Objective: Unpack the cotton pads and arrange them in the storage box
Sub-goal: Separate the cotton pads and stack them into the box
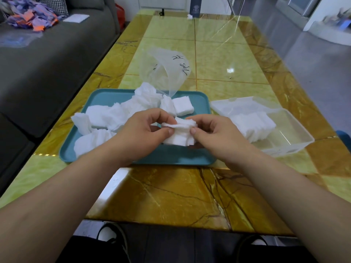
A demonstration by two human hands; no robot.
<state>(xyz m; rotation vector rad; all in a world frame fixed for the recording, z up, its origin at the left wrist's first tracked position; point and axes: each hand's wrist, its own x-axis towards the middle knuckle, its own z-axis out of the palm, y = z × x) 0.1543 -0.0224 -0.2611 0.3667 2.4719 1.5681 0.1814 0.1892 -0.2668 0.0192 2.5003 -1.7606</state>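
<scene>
Cotton pads [179, 133] | I saw left hand [144, 134] and right hand [215, 134] pinching them from both ends, seemingly squaring edges | next needed: neat slot into storage box [298, 124].

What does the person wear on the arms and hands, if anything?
Nothing that shows. The left hand and the right hand are bare, with no gloves, rings or watch. The left forearm and the right forearm are bare too, up to the picture's edge; no sleeve is in view.
</scene>
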